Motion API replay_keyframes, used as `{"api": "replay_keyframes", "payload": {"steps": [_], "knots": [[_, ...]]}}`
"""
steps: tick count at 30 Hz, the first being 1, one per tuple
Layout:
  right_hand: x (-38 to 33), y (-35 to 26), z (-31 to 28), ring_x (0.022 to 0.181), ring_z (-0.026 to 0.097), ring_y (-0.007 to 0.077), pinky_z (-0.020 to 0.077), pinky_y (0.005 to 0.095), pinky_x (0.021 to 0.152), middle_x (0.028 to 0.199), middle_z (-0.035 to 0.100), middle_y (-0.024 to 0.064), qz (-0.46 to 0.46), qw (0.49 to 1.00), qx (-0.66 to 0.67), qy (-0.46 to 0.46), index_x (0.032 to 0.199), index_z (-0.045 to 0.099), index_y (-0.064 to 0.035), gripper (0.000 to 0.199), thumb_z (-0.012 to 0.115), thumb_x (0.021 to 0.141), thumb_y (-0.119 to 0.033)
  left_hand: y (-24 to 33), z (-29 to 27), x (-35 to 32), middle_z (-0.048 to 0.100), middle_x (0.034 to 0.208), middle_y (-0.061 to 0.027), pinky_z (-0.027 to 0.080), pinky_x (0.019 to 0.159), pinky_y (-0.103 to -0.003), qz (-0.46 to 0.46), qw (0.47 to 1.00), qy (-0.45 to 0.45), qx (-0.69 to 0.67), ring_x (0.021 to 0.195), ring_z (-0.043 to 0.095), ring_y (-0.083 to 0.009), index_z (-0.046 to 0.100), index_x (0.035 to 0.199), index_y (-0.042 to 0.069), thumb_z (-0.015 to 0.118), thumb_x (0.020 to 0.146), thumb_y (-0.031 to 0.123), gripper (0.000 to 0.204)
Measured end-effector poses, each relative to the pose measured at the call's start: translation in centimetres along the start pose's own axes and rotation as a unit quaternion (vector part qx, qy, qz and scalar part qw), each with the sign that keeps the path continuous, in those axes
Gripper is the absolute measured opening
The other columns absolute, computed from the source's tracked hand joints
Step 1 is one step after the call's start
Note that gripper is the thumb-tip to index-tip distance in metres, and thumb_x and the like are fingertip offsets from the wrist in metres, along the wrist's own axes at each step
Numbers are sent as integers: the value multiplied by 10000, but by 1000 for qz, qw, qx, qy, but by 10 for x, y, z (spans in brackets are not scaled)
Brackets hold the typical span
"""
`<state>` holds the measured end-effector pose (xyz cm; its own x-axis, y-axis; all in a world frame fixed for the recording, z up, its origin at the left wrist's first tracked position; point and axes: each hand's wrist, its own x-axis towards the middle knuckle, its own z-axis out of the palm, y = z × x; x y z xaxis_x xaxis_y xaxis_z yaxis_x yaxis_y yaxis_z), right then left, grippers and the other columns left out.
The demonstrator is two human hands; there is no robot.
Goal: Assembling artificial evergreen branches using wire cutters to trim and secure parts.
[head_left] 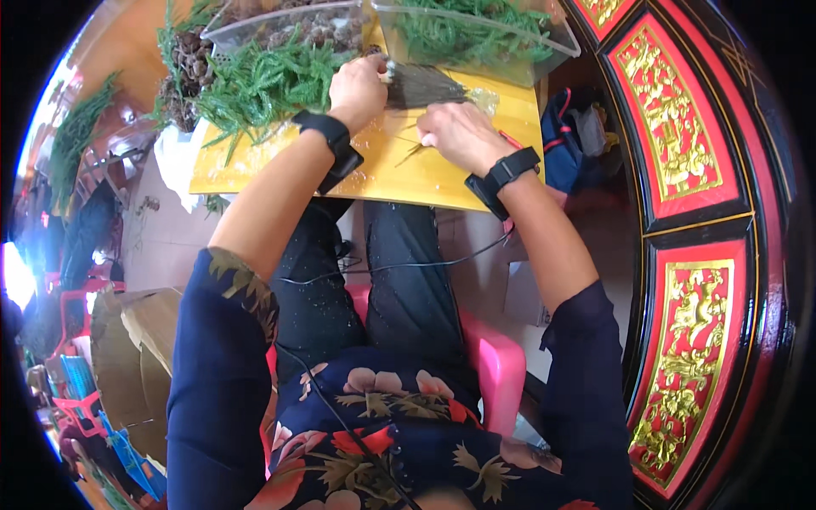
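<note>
Both of my hands are over the yellow tabletop [297, 174]. My left hand [357, 89] is closed, its fingertips turned away at the near end of a bundle of thin dark stems or wires [425, 86]. A small brown piece, perhaps a pine cone [372, 51], shows just past its fingers; what it grips is hidden. My right hand [461, 134] is closed with its fingers curled, just in front of the bundle. Thin brownish strands [411, 154] show beside its fingertips, but I cannot tell whether it holds them. Left of my left hand lies a heap of green artificial pine sprigs [259, 89].
Clear plastic bins [476, 42] of green sprigs and pine cones stand at the table's far side. More pine cones [183, 72] sit at the left edge. A red, black and gold carved panel [671, 119] rises at right. A black cable [399, 267] crosses my lap.
</note>
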<state>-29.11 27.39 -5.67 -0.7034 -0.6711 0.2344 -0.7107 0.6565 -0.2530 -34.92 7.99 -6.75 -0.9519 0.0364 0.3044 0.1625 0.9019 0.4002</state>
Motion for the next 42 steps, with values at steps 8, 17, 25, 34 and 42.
{"api": "replay_keyframes", "payload": {"steps": [8,17,25,34,42], "knots": [[0,-2,9,809,590,358,453,447,688,798,584,156,-4,1000,-4,25,790,566,-41,85,546,816,-119,8,-37,-49,642,797,-34,467,582,-237,-110,899,47,-421,622,581,-121,655,1035,47,637,829,116,218],[0,0,4,830,585,349,459,424,694,840,583,136,-15,1000,-7,-17,845,551,-51,90,518,855,-134,-19,-85,-133,614,892,20,329,504,-150,-201,569,-123,-788,646,495,-36,599,1109,77,581,917,165,212],[2,-1,7,794,598,333,469,415,688,821,607,119,10,999,-17,31,845,598,-65,101,541,844,-149,-2,-96,-238,636,976,-4,370,537,-154,-378,522,-110,-757,718,544,-46,577,1138,96,567,926,147,218],[12,-13,10,804,625,341,483,437,718,828,664,126,163,980,40,105,837,667,-143,139,545,816,-206,-25,-110,-276,640,995,-51,520,688,-223,-308,434,-107,-840,834,619,-116,571,1125,49,562,928,108,207],[20,-39,4,686,630,190,480,318,629,744,657,89,193,947,103,234,953,622,-77,136,573,871,-174,-26,-131,-279,634,1002,-99,552,765,-256,-307,397,-37,-864,891,635,-164,567,1097,28,586,897,36,201]]}}
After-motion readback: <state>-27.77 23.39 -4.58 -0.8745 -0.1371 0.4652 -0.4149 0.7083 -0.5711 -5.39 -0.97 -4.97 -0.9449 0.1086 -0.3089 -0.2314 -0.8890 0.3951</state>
